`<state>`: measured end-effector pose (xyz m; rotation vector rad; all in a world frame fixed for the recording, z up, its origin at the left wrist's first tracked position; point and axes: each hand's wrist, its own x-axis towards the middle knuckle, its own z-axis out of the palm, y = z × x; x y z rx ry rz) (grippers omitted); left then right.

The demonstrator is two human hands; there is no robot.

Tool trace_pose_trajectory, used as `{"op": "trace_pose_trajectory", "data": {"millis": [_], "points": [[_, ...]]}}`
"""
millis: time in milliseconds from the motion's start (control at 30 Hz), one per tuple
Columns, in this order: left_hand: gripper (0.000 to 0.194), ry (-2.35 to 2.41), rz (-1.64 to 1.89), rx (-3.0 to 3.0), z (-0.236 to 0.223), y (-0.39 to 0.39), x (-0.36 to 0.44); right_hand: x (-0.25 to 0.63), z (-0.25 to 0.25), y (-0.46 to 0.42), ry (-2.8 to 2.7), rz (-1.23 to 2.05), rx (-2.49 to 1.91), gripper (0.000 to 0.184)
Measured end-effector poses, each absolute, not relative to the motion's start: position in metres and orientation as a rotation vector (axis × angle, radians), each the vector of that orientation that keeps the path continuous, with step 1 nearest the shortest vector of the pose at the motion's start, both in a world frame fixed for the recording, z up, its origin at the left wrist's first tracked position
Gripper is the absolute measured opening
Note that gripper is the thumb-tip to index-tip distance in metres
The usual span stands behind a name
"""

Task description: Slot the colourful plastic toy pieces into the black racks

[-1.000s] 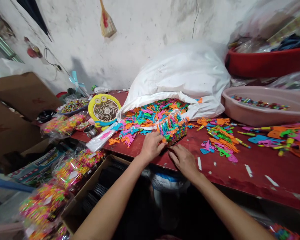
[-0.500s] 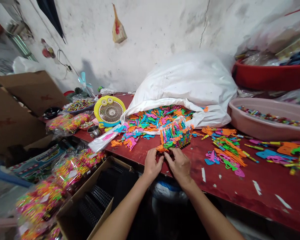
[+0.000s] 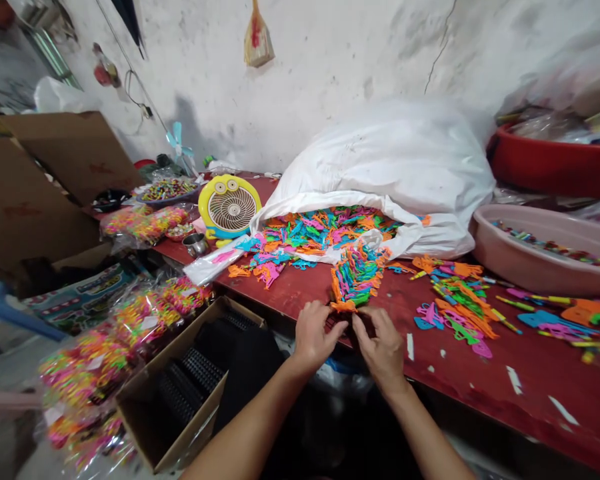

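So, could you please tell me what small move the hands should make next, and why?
I would probably straighten the nearest orange piece against the packed rows: it sits at their near end, and the fingertips of the left hand and right hand are close on either side of it.

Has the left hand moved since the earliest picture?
Yes: the left hand has drawn back toward the camera, away from the white sack.

Yel. fan (image 3: 234, 208) (roundish) nr sm. metal cup (image 3: 196, 245)
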<state>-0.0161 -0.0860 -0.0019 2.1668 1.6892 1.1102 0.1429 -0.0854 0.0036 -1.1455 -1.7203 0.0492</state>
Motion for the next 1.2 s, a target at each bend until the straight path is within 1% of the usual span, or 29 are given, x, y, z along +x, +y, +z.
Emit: {"op": "trace_pose_trajectory", "data": {"millis": [100, 233, 300, 367, 500, 600, 767, 933, 1033, 1100, 1200], "points": [[0.030, 1.758, 1.027, 2.175, 0.006, -0.088, -0.012, 0.144, 0.003, -0.092, -1.702, 0.046, -1.157, 0.011], [0.019, 1.826, 0.891, 2.229, 0.013, -0.083, -0.010, 0.143, 0.005, -0.092, -1.759, -0.017, -1.105, 0.019], [0.014, 1.821, 0.849, 2.248, 0.014, -0.081, -0.009, 0.144, 0.006, -0.091, -1.805, -0.025, -1.086, 0.017], [0.013, 1.791, 0.828, 2.248, 0.012, -0.078, -0.009, 0.146, 0.007, -0.090, -1.820, 0.011, -1.077, 0.015], [0.012, 1.714, 0.785, 2.240, 0.007, -0.073, -0.010, 0.152, 0.010, -0.093, -1.776, 0.157, -1.033, 0.016], [0.014, 1.693, 0.771, 2.227, 0.006, -0.071, -0.011, 0.158, 0.009, -0.097, -1.724, 0.227, -1.047, 0.016], [0.017, 1.674, 0.773, 2.225, 0.005, -0.070, -0.011, 0.166, 0.005, -0.095, -1.612, 0.254, -1.140, 0.017], [0.016, 1.661, 0.787, 2.241, 0.007, -0.073, -0.011, 0.169, 0.011, -0.090, -1.730, 0.184, -1.158, 0.019], [0.018, 1.647, 0.795, 2.273, 0.008, -0.075, -0.012, 0.171, 0.017, -0.089, -1.840, 0.115, -1.144, 0.016], [0.019, 1.654, 0.788, 2.290, 0.007, -0.074, -0.013, 0.173, 0.019, -0.089, -1.918, 0.125, -1.131, 0.016], [0.013, 1.660, 0.783, 2.309, 0.005, -0.074, -0.013, 0.174, 0.019, -0.089, -1.973, 0.182, -1.129, 0.019]]}}
